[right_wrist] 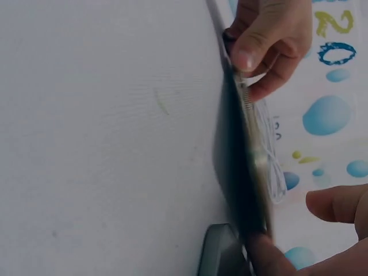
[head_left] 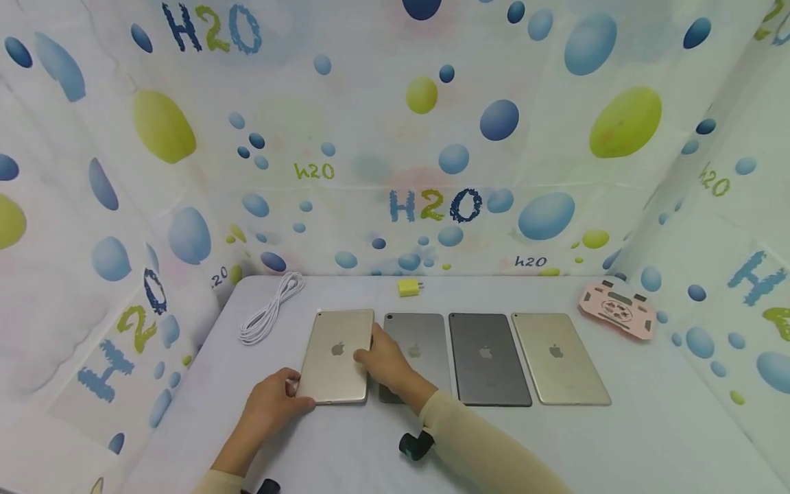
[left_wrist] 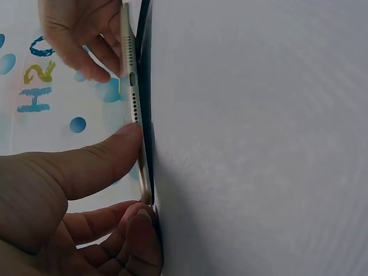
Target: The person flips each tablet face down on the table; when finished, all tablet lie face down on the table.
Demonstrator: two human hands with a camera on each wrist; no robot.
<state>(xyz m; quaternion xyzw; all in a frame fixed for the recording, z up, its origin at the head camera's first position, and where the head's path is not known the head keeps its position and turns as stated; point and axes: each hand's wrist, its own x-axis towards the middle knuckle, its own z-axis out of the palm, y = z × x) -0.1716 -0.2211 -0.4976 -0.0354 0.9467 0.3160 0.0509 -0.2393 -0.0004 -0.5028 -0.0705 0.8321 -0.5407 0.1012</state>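
Observation:
A gold tablet [head_left: 336, 381] lies back side up at the left of a row, its dark underside [right_wrist: 233, 155] showing above the table in the right wrist view. At its lower left corner my left hand [head_left: 268, 405] pinches it, thumb on the bottom edge [left_wrist: 134, 98] near the charging port. My right hand [head_left: 391, 360] holds the right edge, fingers at the side, while the thumb stands over the back, apart from it in the right wrist view. Beside it lies a grey tablet [head_left: 426, 336], partly hidden by the right hand and wrist.
Further right lie a dark grey tablet [head_left: 490, 370] and another gold tablet [head_left: 564, 377]. A coiled white cable [head_left: 265, 315] is at the back left, a yellow charger plug [head_left: 409, 288] at the back middle, a pink device [head_left: 617, 310] at the back right. A patterned curtain [head_left: 370, 123] encloses the white table.

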